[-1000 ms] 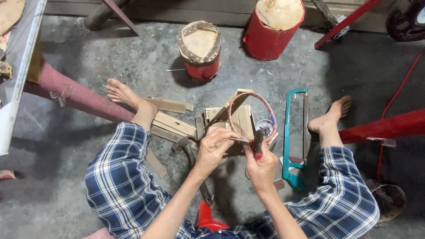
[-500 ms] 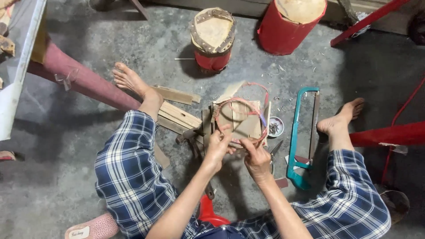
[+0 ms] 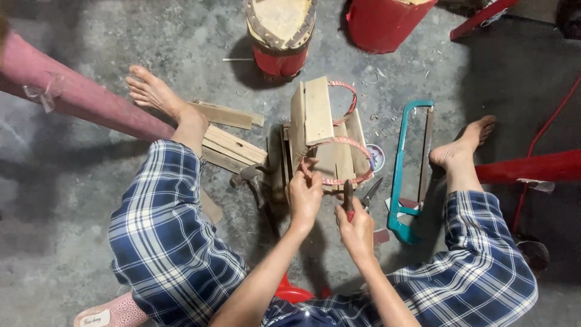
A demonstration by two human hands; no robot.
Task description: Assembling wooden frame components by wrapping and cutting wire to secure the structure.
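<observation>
Left hand (image 3: pixel 304 195) grip closed, pinching pink woven strap loop (image 3: pixel 346 178) on stacked pale wooden slats (image 3: pixel 317 112); right hand (image 3: pixel 356 225) grip closed around red-handled pliers (image 3: pixel 349 198). Teal hacksaw (image 3: pixel 410 162) right, on concrete floor (image 3: pixel 72 181).

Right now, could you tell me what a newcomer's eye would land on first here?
At centre, the left hand grips a pinkish strap loop around a small wooden crate, while the right hand holds red-handled pliers beside it. A teal hacksaw lies on the concrete floor to the right, and two red stumps stand at the top.
</observation>
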